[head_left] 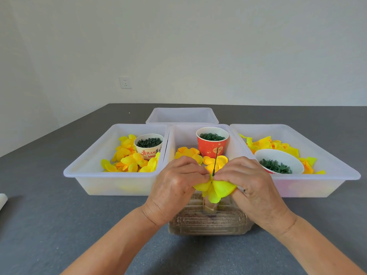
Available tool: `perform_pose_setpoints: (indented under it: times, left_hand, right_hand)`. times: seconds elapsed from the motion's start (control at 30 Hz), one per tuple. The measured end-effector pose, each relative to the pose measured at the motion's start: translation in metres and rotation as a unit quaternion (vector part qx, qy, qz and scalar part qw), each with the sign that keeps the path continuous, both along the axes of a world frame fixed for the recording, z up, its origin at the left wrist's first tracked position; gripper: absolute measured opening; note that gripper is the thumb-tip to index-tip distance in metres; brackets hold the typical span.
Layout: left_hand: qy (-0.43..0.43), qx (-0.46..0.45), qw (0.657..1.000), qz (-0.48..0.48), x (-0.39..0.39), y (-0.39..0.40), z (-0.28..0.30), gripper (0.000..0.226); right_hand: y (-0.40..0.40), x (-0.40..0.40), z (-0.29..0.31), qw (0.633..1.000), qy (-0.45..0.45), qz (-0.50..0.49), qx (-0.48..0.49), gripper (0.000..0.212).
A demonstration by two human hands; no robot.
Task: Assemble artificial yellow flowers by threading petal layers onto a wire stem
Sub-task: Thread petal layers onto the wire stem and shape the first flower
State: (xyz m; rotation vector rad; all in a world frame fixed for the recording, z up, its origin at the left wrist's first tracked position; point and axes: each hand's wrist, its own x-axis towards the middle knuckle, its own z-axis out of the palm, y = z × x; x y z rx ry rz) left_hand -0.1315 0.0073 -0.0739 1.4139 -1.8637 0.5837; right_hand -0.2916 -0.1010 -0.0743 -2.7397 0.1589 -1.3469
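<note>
A bright yellow petal layer sits low on a thin dark wire stem, which stands upright at the centre of the view with its top poking up between two hands. The left hand and right hand meet at the stem, fingertips pinching the petal layer from either side where the wire passes through it. The petals fan out and droop below the knuckles. Under the hands stands a clear plastic container; the stem's lower end is hidden, so what holds it cannot be told.

Behind them, three translucent bins sit side by side on a grey table. The left bin holds yellow petals and a white paper cup of dark green pieces. The middle bin holds petals and a red cup (also filled with green pieces). The right bin has petals and a white bowl. A fourth bin stands farther back.

Risks: pressing unevenly could tear the thin petal at its centre hole, or bend the slender wire sideways.
</note>
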Motion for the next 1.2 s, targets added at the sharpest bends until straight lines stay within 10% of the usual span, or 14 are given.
perform_pose_setpoints:
  times: [0.83, 1.2]
  left_hand:
    - [-0.021, -0.009, 1.0, -0.01, 0.002, -0.003, 0.0, 0.016]
    - [0.04, 0.037, 0.998, -0.011, 0.011, 0.002, 0.001, 0.023]
  right_hand:
    - [0.001, 0.001, 0.001, 1.0, 0.011, 0.003, -0.009, 0.016]
    - [0.001, -0.006, 0.02, 0.95, 0.023, 0.03, 0.309, 0.029]
